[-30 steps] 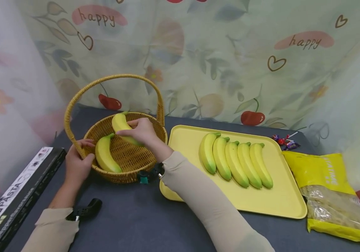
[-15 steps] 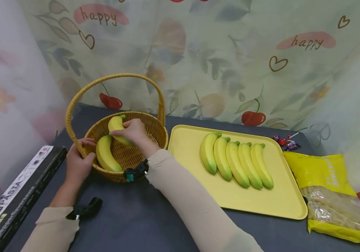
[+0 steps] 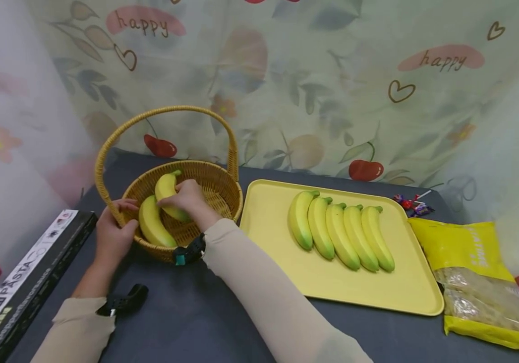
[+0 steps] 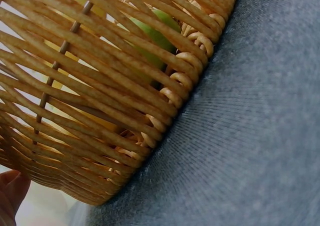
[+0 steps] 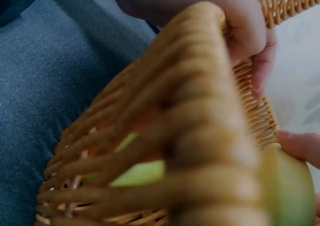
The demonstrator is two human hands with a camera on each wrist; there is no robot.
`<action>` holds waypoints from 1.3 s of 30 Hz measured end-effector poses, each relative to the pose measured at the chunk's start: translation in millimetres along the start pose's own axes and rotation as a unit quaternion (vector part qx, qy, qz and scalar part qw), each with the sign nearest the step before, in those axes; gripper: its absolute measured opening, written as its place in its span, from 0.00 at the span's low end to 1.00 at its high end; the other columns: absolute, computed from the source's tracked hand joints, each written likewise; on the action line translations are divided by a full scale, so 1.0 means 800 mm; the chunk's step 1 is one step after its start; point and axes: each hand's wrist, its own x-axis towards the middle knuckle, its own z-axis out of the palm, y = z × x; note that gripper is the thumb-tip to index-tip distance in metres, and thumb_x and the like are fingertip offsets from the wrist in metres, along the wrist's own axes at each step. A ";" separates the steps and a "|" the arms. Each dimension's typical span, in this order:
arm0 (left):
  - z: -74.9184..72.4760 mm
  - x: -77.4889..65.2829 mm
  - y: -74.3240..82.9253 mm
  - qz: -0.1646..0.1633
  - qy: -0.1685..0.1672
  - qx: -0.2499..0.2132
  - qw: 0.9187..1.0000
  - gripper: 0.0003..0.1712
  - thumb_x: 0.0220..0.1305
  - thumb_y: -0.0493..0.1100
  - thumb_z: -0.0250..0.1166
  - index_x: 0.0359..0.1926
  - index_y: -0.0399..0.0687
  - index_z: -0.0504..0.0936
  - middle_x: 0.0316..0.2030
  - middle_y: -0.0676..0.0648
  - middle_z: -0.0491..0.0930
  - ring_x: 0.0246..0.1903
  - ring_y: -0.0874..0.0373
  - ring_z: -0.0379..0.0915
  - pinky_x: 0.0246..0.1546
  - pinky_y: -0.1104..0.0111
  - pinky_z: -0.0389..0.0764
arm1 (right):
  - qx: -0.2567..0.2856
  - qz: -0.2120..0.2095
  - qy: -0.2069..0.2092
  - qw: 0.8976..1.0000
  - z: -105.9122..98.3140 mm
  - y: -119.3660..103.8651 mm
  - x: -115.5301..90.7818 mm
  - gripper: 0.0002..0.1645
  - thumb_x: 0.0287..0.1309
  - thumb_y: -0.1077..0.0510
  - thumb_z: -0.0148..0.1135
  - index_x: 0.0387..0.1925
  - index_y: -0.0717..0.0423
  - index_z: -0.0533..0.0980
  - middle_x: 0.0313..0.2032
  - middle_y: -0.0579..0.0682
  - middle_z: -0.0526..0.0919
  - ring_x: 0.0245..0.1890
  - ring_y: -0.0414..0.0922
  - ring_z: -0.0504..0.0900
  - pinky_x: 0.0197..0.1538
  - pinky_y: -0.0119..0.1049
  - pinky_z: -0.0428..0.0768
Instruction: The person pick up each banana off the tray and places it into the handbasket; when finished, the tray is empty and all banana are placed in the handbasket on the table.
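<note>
Pinched banana in your right hand sits lower in the basket (11 o'clock) now, beside a second banana. Your left hand grips its rim at 9; handle arches over, tray at 1 o'clock.

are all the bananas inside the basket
No, five bananas lie side by side on the yellow tray, outside the basket.

The left hand grips at the frame's left. The right hand pinches nearer the middle, its arm slanting up from the bottom.
</note>
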 end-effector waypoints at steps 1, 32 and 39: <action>0.001 0.000 0.000 0.000 0.000 -0.002 1.000 0.13 0.49 0.26 0.56 0.38 0.35 0.77 0.46 0.44 0.77 0.46 0.76 0.65 0.45 0.82 0.63 | -0.004 0.003 -0.003 1.000 0.000 0.001 0.001 0.31 0.39 0.54 0.75 0.08 0.51 0.58 0.09 0.40 0.53 0.12 0.37 0.55 0.18 0.28 0.56; -0.002 0.000 0.004 -0.018 -0.011 0.010 1.000 0.12 0.52 0.29 0.56 0.40 0.35 0.76 0.48 0.46 0.76 0.49 0.71 0.66 0.47 0.82 0.63 | 0.011 0.027 -0.166 0.986 -0.011 0.011 -0.005 0.30 0.50 0.64 0.66 0.09 0.51 0.55 0.11 0.44 0.57 0.16 0.41 0.66 0.31 0.39 0.79; -0.002 -0.001 0.005 -0.020 -0.010 0.008 1.000 0.12 0.52 0.29 0.56 0.40 0.36 0.76 0.47 0.46 0.77 0.48 0.72 0.66 0.47 0.82 0.63 | 0.007 0.034 -0.166 0.986 -0.014 0.010 -0.009 0.28 0.49 0.67 0.66 0.08 0.53 0.57 0.11 0.45 0.62 0.19 0.43 0.71 0.39 0.43 0.81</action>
